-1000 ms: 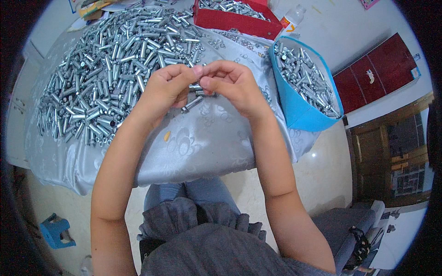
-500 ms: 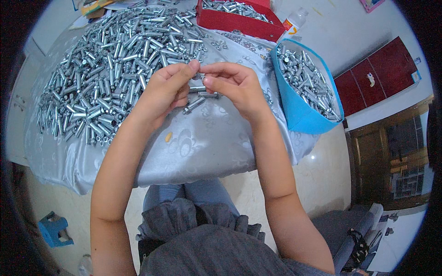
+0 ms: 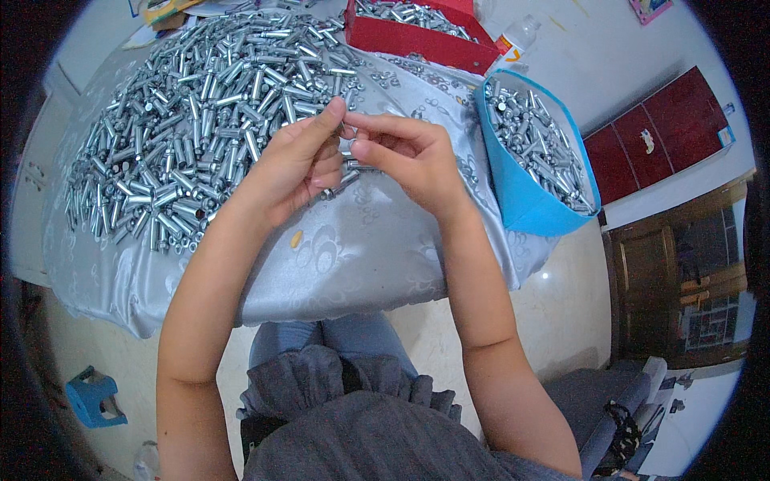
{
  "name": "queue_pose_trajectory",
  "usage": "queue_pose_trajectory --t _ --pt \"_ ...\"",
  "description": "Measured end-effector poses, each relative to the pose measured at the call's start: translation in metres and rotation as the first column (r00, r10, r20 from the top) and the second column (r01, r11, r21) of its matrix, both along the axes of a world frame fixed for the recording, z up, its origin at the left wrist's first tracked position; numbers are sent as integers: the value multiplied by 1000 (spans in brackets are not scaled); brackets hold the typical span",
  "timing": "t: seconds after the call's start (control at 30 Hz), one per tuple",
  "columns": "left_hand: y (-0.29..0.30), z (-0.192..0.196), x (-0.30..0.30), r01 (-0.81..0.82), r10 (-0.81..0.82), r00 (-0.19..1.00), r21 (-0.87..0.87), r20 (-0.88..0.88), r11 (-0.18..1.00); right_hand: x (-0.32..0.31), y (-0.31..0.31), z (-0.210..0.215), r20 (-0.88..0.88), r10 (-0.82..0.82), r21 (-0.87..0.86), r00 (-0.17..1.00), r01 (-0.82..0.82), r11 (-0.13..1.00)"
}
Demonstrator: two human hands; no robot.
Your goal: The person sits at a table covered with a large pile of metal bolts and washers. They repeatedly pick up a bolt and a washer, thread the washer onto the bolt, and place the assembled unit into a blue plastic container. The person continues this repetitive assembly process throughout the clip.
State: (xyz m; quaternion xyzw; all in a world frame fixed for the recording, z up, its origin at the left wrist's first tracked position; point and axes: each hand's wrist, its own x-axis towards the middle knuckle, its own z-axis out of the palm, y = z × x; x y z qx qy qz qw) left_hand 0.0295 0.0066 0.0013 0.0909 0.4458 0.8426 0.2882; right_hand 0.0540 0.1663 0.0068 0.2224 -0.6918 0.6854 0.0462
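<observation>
My left hand (image 3: 298, 164) and my right hand (image 3: 413, 160) meet over the table, thumbs and forefingers pinched close together. At my right thumb tip shows a small shiny metal ring (image 3: 352, 144), perhaps a nut or washer. What my left fingers pinch is mostly hidden behind them. Below and between the hands, a sleeve anchor bolt (image 3: 343, 184) lies on the cloth, partly covered by my left hand. A big heap of similar silver anchor bolts (image 3: 192, 128) spreads to the left and beyond my left hand.
A blue fabric bin (image 3: 545, 220) full of bolts stands at the right table edge. Behind it are a red box (image 3: 417, 46) of metal parts and a clear bottle (image 3: 517, 38). Loose rings (image 3: 385, 78) and a yellowish bit (image 3: 296, 239) lie on the silvery tablecloth (image 3: 345, 280).
Both hands have shifted slightly, and my left fingers have come lower over the bolts beneath, hiding more of them. The small metal pieces between the fingertips are more covered.
</observation>
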Motion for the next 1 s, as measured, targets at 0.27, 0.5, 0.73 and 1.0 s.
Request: queue_pose_trajectory --t 0.27,0.5,0.73,1.0 --pt "0 8 3 9 -11 998 45 57 999 -3 1 -6 -251 -24 132 968 59 990" --pt "0 3 1 61 -80 989 143 125 988 2 3 7 73 97 -123 993 -88 988" --pt "-2 2 0 58 -78 991 173 109 983 1 6 7 88 94 -113 992 -84 990" --pt "5 0 6 39 -39 998 -3 57 999 -2 6 4 112 91 -199 990 -67 978"
